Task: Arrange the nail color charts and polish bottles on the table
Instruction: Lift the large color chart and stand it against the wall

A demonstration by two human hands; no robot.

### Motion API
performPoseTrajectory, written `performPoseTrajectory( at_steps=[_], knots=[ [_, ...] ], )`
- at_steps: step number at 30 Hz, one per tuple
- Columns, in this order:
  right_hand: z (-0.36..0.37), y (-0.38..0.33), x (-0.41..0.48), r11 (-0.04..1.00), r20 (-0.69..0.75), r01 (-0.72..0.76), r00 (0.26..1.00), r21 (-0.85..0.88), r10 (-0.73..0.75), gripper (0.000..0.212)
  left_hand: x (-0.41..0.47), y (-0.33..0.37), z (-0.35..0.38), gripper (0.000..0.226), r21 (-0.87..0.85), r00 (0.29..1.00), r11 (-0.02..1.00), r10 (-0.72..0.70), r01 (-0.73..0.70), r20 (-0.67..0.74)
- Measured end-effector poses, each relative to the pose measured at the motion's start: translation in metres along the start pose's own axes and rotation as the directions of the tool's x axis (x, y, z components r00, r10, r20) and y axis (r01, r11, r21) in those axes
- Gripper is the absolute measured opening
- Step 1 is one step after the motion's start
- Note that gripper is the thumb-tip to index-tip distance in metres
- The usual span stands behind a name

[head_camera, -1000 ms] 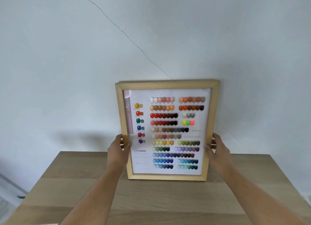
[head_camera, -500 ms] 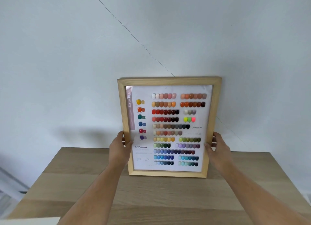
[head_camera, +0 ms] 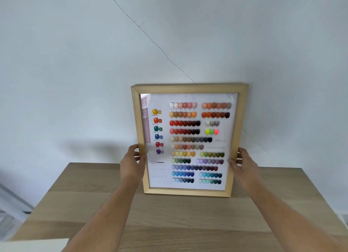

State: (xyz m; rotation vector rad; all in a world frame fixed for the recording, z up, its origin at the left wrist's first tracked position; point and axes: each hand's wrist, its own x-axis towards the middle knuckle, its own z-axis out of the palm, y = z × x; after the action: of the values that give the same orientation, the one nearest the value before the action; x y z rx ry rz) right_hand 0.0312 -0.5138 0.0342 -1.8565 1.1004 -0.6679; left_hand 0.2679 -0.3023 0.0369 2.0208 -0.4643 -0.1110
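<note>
A nail color chart [head_camera: 188, 138] in a light wooden frame stands upright on the wooden table [head_camera: 169, 219], close to the white wall. Rows of colored nail swatches fill its white sheet behind glass. My left hand [head_camera: 132, 162] grips the frame's left side near the lower half, thumb on the front. My right hand [head_camera: 243, 164] grips the right side at about the same height. The frame's bottom edge looks to rest on the tabletop. No polish bottles are in view.
The white wall [head_camera: 94, 82] rises right behind the table, with a thin crack running diagonally. The table's left edge drops to a pale floor [head_camera: 11, 204]. A white flat corner [head_camera: 33, 247] shows at the bottom left.
The frame with both hands on it sits slightly higher and further right in view; the table's far edge also appears higher, so the head has shifted. Grip is unchanged.
</note>
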Motion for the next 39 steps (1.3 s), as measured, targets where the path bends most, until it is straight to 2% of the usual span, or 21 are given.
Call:
performPoseTrajectory(
  at_steps=[4, 13, 16, 20, 23, 26, 29, 32, 35, 39],
  knots=[
    [-0.001, 0.002, 0.001, 1.0, 0.005, 0.01, 1.0, 0.007, -0.01, 0.039, 0.002, 0.002, 0.0, 0.033, -0.004, 0.999, 1.0, -0.018, 0.019, 0.045],
    [-0.001, 0.004, 0.004, 1.0, -0.024, -0.002, 1.0, 0.026, 0.003, 0.047, -0.004, 0.004, -0.002, 0.039, -0.005, 0.999, 1.0, -0.024, 0.024, 0.022],
    [-0.009, 0.0, -0.002, 1.0, -0.042, 0.016, 0.999, 0.015, -0.016, 0.051, -0.012, 0.01, -0.009, 0.048, 0.069, 0.999, 0.997, 0.019, -0.016, -0.036],
    [-0.025, -0.01, -0.019, 0.999, -0.078, 0.05, 0.996, -0.014, -0.051, 0.049, -0.03, 0.026, -0.02, 0.045, 0.131, 0.989, 0.983, 0.135, -0.126, -0.061],
    [-0.044, -0.023, -0.037, 0.993, -0.087, 0.115, 0.99, 0.0, -0.114, 0.042, -0.05, 0.044, -0.024, 0.043, 0.118, 0.977, 0.971, 0.214, -0.21, -0.025],
    [-0.074, -0.03, -0.058, 0.983, -0.066, 0.181, 0.981, -0.016, -0.182, 0.025, -0.08, 0.069, -0.017, 0.039, 0.096, 0.946, 0.941, 0.323, -0.324, 0.029],
    [-0.112, -0.029, -0.076, 0.977, 0.026, 0.194, 0.981, -0.091, -0.192, 0.012, -0.115, 0.093, 0.002, 0.035, 0.092, 0.909, 0.908, 0.396, -0.408, 0.128],
    [-0.155, -0.015, -0.092, 0.966, 0.081, 0.194, 0.98, -0.173, -0.183, 0.008, -0.159, 0.121, 0.029, 0.03, 0.049, 0.856, 0.875, 0.457, -0.481, 0.243],
    [-0.176, -0.001, -0.094, 0.96, 0.113, 0.182, 0.98, -0.212, -0.161, 0.008, -0.182, 0.132, 0.049, 0.026, 0.012, 0.822, 0.857, 0.49, -0.515, 0.29],
    [-0.226, 0.047, -0.11, 0.946, 0.159, 0.181, 0.977, -0.27, -0.142, 0.008, -0.241, 0.151, 0.097, 0.026, 0.059, 0.799, 0.847, 0.472, -0.528, 0.374]
  ],
)
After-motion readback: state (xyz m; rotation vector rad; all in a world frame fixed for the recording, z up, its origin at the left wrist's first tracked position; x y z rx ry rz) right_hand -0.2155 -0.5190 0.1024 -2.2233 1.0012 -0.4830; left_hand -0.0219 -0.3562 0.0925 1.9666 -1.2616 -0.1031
